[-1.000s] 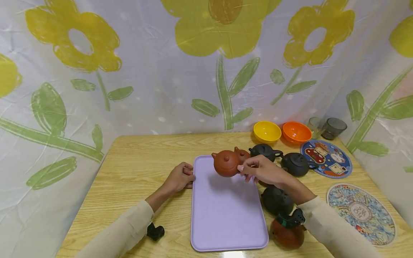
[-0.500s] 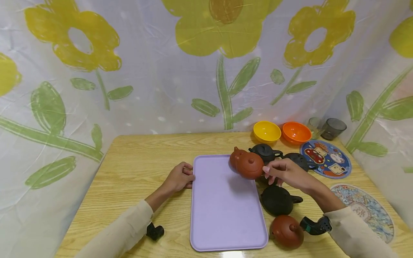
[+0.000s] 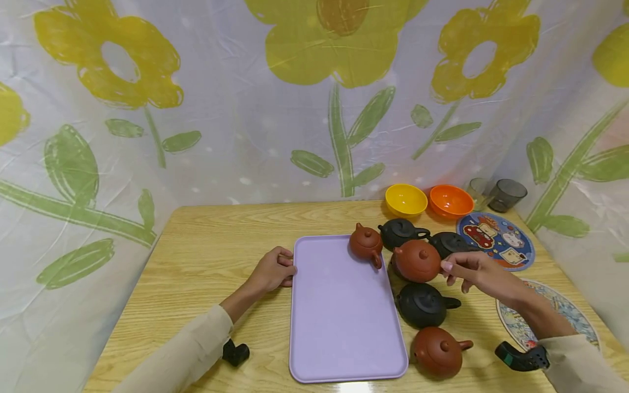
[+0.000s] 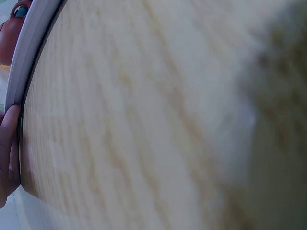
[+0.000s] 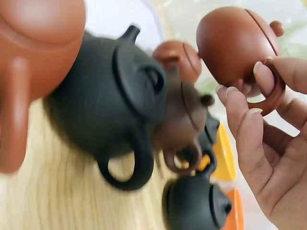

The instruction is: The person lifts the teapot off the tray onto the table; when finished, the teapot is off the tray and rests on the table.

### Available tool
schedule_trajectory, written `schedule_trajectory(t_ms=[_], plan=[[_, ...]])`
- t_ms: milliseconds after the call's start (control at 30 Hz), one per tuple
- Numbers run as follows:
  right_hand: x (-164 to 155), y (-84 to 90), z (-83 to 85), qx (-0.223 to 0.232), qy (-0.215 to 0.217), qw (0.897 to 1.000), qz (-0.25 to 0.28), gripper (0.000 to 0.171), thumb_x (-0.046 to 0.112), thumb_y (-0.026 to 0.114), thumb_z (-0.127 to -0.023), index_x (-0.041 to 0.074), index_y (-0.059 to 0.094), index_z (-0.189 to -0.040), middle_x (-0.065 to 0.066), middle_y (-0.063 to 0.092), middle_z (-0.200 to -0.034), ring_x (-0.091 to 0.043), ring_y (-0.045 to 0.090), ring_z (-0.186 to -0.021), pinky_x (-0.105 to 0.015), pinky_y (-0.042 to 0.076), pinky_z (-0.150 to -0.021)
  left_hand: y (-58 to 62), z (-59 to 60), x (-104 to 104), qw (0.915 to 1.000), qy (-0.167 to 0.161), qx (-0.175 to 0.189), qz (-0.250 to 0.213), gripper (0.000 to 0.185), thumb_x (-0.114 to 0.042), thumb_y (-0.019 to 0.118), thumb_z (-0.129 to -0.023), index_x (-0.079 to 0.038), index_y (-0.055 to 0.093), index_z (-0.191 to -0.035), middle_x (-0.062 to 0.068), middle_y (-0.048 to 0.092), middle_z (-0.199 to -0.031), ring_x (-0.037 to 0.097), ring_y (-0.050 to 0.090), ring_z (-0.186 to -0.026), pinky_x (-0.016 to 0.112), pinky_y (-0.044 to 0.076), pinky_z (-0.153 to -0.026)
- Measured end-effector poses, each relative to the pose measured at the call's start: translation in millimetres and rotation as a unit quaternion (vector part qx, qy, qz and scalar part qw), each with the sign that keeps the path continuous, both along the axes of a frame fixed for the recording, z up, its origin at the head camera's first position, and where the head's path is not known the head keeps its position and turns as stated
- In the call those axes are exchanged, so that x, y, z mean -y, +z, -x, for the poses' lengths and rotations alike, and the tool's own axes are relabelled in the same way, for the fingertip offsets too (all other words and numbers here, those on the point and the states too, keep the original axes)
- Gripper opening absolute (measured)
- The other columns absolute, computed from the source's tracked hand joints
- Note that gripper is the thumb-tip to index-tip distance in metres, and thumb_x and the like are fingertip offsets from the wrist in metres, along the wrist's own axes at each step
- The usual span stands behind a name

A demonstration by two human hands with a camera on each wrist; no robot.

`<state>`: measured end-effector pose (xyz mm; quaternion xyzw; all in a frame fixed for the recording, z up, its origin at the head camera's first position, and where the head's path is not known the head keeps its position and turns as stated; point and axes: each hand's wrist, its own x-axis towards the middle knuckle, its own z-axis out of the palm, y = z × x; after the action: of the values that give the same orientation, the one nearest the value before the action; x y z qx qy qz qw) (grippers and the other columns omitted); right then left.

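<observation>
My right hand (image 3: 484, 275) pinches the handle of a reddish-brown clay teapot (image 3: 417, 261), raised right of the tray. In the right wrist view, thumb and fingers close round that teapot's (image 5: 235, 48) loop handle. Beneath it, a darker brown teapot (image 5: 177, 120) stands on the table, mostly hidden in the head view. The lilac tray (image 3: 344, 316) lies flat, and a smaller reddish-brown teapot (image 3: 365, 243) sits in its far right corner. On the tray's left rim, my left hand (image 3: 270, 270) grips with bent fingers; the left wrist view shows fingertips (image 4: 12, 117) against the rim.
Along the tray's right side stand a black teapot (image 3: 422, 305) and another reddish-brown teapot (image 3: 437, 352). Two more black teapots (image 3: 399, 233) sit behind, before a yellow bowl (image 3: 406, 201) and orange bowl (image 3: 451, 201). Glasses (image 3: 508, 195) and round mats (image 3: 496, 240) lie farther right.
My right hand has carried the held teapot rightward from over the tray to beyond its right edge, uncovering the smaller teapot in the tray's corner. The left hand has stayed at the rim.
</observation>
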<state>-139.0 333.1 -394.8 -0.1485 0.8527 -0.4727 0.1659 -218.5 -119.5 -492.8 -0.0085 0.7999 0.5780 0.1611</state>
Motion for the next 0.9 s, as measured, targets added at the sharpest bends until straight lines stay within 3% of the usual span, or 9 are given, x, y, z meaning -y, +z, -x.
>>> schedule_trajectory(t_ms=[600,900], plan=[[-79,-26.8,-6.0,0.044,-0.021,0.999,-0.009,0.031,0.018,0.040,-0.109,-0.005,0.060,-0.110,0.002,0.061,-0.101,-0.017,0.060,-0.090,-0.035,0.056,-0.065,0.3,-2.0,0,1.0000,-0.004,-0.006,0.004,0.038,0.001,0.067,-0.089,0.003,0.052,-0.124,0.015,0.056,-0.104,0.021,0.065,-0.077,0.035,0.065,-0.064],[-95,-42.6,-3.3,0.079,-0.009,0.997,-0.022,0.033,0.020,0.041,-0.109,-0.007,0.059,-0.111,-0.007,0.062,-0.098,-0.021,0.061,-0.087,-0.034,0.055,-0.066,1.0,-1.2,0,1.0000,0.001,-0.002,0.004,0.037,0.000,0.066,-0.090,0.001,0.054,-0.124,0.015,0.057,-0.105,0.019,0.065,-0.077,0.034,0.065,-0.065]])
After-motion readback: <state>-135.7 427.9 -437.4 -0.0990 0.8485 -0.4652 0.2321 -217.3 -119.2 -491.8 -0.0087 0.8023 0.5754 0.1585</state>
